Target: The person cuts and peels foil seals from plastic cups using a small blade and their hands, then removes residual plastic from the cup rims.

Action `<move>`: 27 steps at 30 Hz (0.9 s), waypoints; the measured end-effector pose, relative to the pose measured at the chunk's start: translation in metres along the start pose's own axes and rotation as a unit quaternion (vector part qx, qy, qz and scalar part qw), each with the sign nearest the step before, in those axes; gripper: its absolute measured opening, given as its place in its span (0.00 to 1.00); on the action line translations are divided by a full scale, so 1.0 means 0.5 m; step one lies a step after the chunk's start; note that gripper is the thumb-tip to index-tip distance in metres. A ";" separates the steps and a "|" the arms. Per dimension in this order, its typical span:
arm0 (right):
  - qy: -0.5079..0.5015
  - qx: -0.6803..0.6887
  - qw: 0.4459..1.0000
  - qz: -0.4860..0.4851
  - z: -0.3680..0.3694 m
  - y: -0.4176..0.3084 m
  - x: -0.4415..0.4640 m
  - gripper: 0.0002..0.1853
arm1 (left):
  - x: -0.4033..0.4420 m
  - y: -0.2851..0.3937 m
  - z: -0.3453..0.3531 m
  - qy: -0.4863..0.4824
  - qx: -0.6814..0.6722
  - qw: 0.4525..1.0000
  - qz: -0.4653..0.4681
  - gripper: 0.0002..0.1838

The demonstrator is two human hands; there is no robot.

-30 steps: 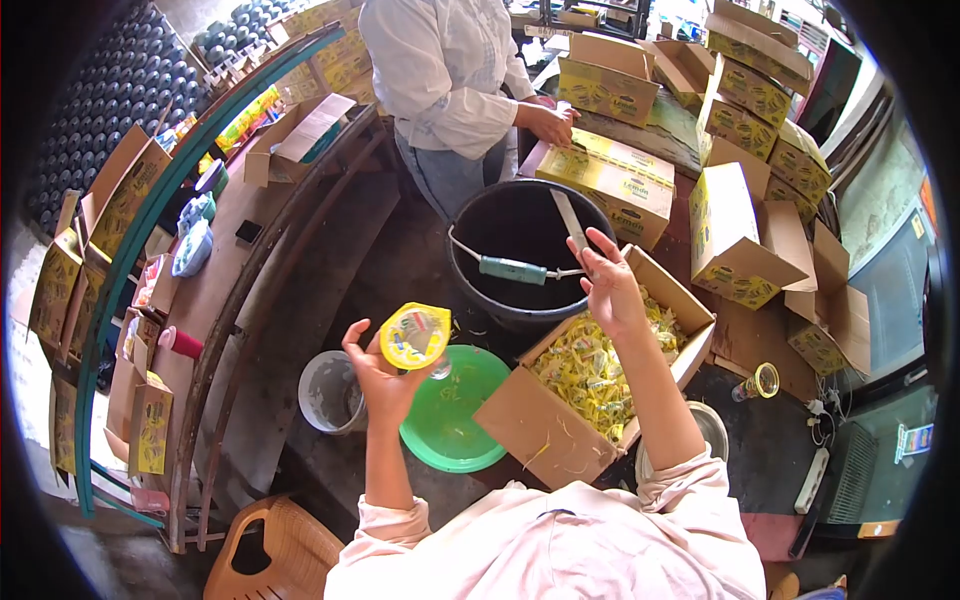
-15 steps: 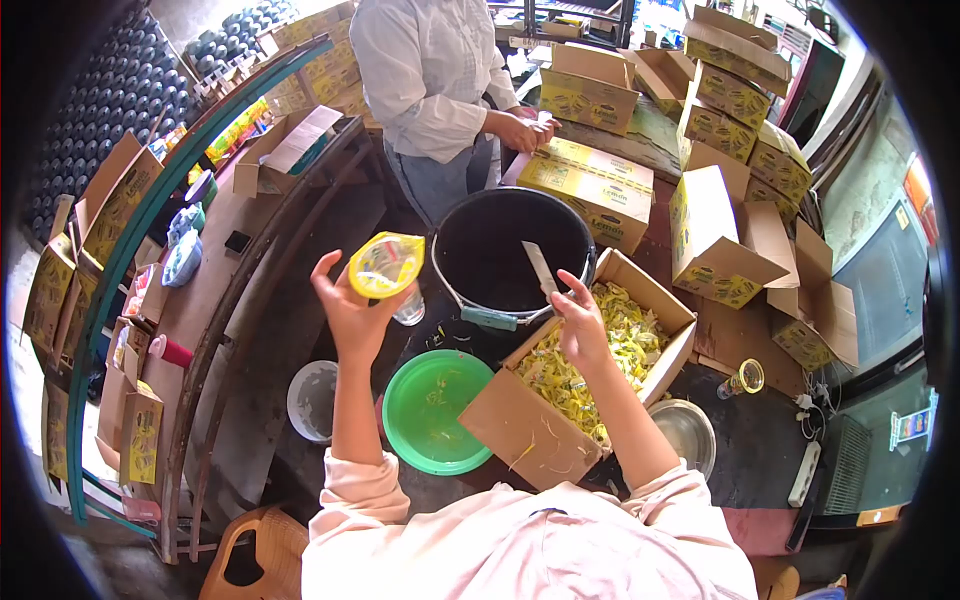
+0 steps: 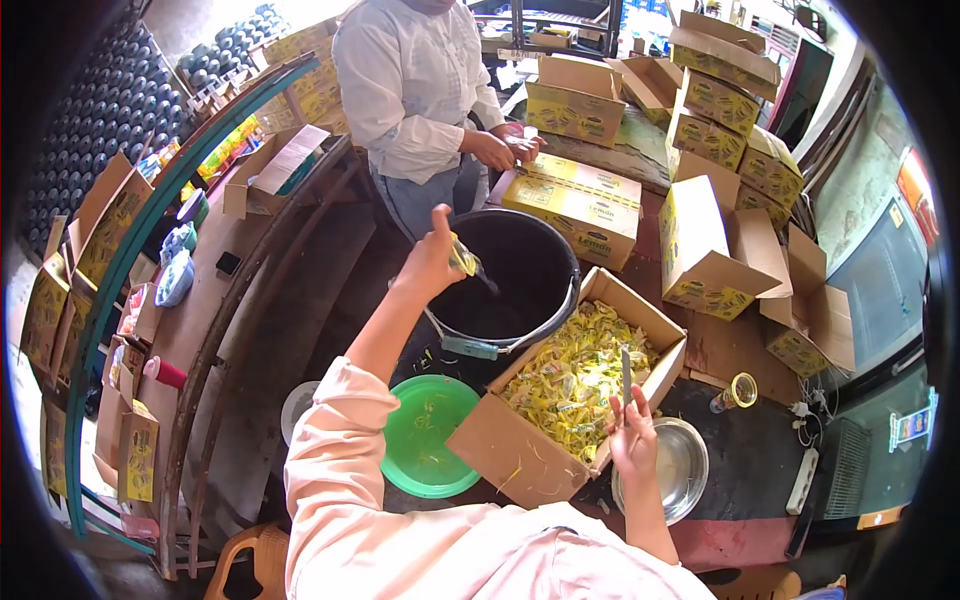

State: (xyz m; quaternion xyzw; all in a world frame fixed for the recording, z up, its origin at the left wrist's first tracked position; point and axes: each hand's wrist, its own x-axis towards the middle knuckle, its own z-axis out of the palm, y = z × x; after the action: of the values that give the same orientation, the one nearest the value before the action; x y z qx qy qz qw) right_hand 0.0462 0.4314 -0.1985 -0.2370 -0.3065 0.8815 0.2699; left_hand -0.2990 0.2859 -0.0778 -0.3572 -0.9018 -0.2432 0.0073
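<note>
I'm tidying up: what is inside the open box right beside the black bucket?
The open box holds a heap of yellow scraps. Whatever lies beneath the top layer is covered.

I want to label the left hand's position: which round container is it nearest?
The black bucket: the left hand is at its rim, holding a yellow-edged cup. The green basin and the metal bowl are smaller and nearer the person's body.

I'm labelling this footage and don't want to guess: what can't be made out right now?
All in the head view:
Cup in the left hand: mostly hidden by fingers.
Black bucket, bottom: lost in shadow.
Co-worker, head: cut off by the top edge.
Yellow scraps, any print: too small.
Pale tub: partly behind the left sleeve.
</note>
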 end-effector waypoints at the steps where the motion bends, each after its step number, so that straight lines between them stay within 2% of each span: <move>1: 0.006 -0.003 1.000 0.000 -0.007 0.002 -0.011 0.22 | 0.013 -0.009 0.022 -0.010 0.017 0.999 0.029 0.48; 4: 0.023 0.009 1.000 0.001 -0.012 0.002 -0.037 0.21 | 0.037 -0.011 0.069 -0.050 0.142 0.986 0.069 0.50; 5: 0.022 0.010 1.000 0.001 -0.018 0.004 -0.043 0.21 | 0.039 -0.007 0.077 -0.082 0.209 0.971 0.085 0.45; 8: 0.034 0.032 0.999 -0.001 -0.009 0.001 -0.056 0.21 | 0.052 -0.008 0.113 -0.117 0.280 0.950 0.077 0.40; 9: 0.033 0.036 0.999 -0.001 -0.011 0.001 -0.061 0.21 | 0.049 -0.010 0.126 -0.086 0.294 0.948 0.083 0.30; 12: 0.037 0.047 0.998 0.000 -0.027 0.005 -0.077 0.20 | 0.053 -0.019 0.152 -0.095 0.352 0.924 0.113 0.17; 15: 0.041 0.050 0.998 -0.005 -0.041 0.008 -0.075 0.19 | 0.053 -0.020 0.169 -0.054 0.398 0.901 0.165 0.06; 19: 0.042 0.052 0.998 -0.004 -0.049 0.010 -0.080 0.19 | 0.069 -0.017 0.166 -0.040 0.396 0.894 0.206 0.01; 24: 0.042 0.047 0.998 -0.002 -0.047 0.009 -0.082 0.19 | 0.090 0.014 0.104 -0.029 0.443 0.853 0.273 0.02; 27: 0.043 0.046 0.998 -0.005 -0.041 0.008 -0.081 0.19 | 0.097 0.034 0.069 -0.014 0.428 0.866 0.259 0.02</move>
State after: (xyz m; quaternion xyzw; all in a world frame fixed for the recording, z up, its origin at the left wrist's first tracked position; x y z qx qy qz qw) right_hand 0.0870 0.4119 -0.2054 -0.2608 -0.2551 0.8821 0.2980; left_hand -0.3184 0.3430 -0.0918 -0.5430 -0.7926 0.1818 0.2095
